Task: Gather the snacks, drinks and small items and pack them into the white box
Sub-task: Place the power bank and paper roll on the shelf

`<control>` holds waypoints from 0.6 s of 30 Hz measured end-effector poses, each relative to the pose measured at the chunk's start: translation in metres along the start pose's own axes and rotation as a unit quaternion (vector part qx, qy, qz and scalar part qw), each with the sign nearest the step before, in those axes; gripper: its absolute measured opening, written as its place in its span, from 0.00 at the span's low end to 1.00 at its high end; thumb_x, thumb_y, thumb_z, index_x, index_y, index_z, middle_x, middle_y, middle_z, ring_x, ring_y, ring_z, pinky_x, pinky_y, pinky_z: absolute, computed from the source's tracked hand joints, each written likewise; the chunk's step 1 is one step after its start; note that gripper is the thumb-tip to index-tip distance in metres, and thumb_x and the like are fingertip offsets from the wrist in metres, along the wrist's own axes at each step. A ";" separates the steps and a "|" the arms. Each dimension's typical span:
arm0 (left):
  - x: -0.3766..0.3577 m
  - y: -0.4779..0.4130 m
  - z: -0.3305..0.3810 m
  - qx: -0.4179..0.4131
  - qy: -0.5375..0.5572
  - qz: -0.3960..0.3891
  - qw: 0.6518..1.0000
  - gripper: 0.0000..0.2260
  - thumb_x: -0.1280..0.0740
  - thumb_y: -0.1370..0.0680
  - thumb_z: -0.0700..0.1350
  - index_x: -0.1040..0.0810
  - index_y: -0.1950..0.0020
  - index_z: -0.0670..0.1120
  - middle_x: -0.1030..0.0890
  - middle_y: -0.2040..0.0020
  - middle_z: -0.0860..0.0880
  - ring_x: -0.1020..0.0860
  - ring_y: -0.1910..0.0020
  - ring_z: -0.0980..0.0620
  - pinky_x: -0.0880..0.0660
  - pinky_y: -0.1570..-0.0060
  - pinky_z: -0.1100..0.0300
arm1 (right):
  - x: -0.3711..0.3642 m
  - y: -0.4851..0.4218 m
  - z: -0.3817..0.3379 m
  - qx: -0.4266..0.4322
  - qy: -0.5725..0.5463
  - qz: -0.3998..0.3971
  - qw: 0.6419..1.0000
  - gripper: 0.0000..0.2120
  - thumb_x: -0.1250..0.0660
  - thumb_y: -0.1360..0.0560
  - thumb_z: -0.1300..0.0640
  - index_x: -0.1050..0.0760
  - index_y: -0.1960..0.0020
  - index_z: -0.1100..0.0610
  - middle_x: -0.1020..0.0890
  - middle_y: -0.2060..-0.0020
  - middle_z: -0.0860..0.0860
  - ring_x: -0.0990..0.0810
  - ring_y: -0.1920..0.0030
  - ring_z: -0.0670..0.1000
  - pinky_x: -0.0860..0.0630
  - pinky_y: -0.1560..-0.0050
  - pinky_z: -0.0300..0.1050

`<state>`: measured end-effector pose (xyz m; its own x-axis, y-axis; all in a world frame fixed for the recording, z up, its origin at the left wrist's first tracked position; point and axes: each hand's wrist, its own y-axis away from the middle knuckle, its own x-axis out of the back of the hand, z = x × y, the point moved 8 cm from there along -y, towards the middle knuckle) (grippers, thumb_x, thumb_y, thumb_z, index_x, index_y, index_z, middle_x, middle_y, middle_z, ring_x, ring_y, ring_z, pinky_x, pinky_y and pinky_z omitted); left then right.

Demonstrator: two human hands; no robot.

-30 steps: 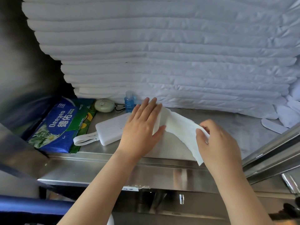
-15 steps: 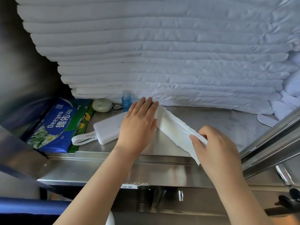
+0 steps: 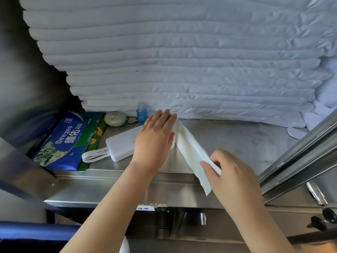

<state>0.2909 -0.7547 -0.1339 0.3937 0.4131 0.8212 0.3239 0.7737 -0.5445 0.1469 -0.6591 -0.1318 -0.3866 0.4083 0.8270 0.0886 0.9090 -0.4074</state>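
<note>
My left hand (image 3: 156,136) lies flat with straight fingers, pressing down on a roll of white paper whose edge shows beside the palm. From it a strip of white paper towel (image 3: 191,150) runs down to the right, and my right hand (image 3: 231,176) pinches its free end. A white power bank (image 3: 122,145) with a looped strap lies left of my left hand. Behind it stand a small blue bottle (image 3: 140,112) and a pale green oval case (image 3: 114,118). A blue tissue pack (image 3: 62,141) lies at the far left. No white box is in view.
A tall stack of folded white quilted fabric (image 3: 182,61) fills the back of the steel shelf (image 3: 228,139). A green packet (image 3: 94,137) lies under the tissue pack. A metal rail (image 3: 299,154) runs along the right, with keys (image 3: 322,219) hanging below it.
My right hand has drawn the paper strip further down and to the right, lengthening it. My left hand stays pressed on the roll.
</note>
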 end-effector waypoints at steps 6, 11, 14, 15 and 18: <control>0.002 -0.002 -0.005 0.011 0.029 0.002 1.000 0.22 0.25 0.30 0.39 0.23 0.37 0.43 0.22 0.39 0.44 0.24 0.41 0.41 0.25 0.48 0.49 | -0.005 0.003 0.001 0.007 -0.033 0.005 0.999 0.19 0.27 0.31 0.57 0.38 0.67 0.53 0.37 0.75 0.45 0.38 0.76 0.42 0.45 0.75 0.31; 0.003 -0.009 -0.005 0.037 0.028 -0.005 0.999 0.22 0.24 0.32 0.47 0.21 0.40 0.43 0.23 0.47 0.43 0.26 0.49 0.41 0.24 0.55 0.50 | -0.004 0.000 0.011 0.000 -0.049 0.010 0.999 0.17 0.29 0.30 0.56 0.37 0.66 0.52 0.37 0.74 0.45 0.34 0.74 0.44 0.38 0.75 0.34; 0.006 -0.006 -0.001 0.032 0.005 -0.006 0.999 0.24 0.25 0.31 0.51 0.22 0.38 0.42 0.23 0.46 0.43 0.26 0.48 0.40 0.25 0.50 0.49 | 0.000 -0.006 0.015 0.005 -0.044 0.009 0.999 0.15 0.29 0.30 0.56 0.35 0.65 0.52 0.35 0.73 0.45 0.36 0.74 0.45 0.42 0.75 0.31; 0.007 -0.004 0.000 0.027 -0.003 -0.009 1.000 0.26 0.27 0.29 0.51 0.24 0.36 0.42 0.24 0.42 0.42 0.26 0.45 0.40 0.26 0.47 0.49 | 0.001 -0.009 0.017 0.006 -0.042 0.009 0.999 0.14 0.28 0.30 0.57 0.34 0.65 0.53 0.34 0.72 0.45 0.36 0.74 0.46 0.43 0.74 0.30; 0.006 0.004 0.007 -0.027 -0.025 -0.045 0.998 0.28 0.34 0.25 0.47 0.35 0.27 0.44 0.35 0.27 0.43 0.36 0.29 0.43 0.37 0.32 0.50 | 0.004 -0.012 0.018 0.016 -0.040 0.014 0.999 0.13 0.27 0.31 0.58 0.32 0.64 0.54 0.33 0.70 0.44 0.36 0.73 0.49 0.43 0.72 0.31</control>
<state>0.2882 -0.7456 -0.1302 0.3182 0.3676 0.8739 0.4021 0.7824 -0.4755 0.1275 -0.6694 -0.1306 -0.4558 0.4250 0.7821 0.0710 0.8932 -0.4440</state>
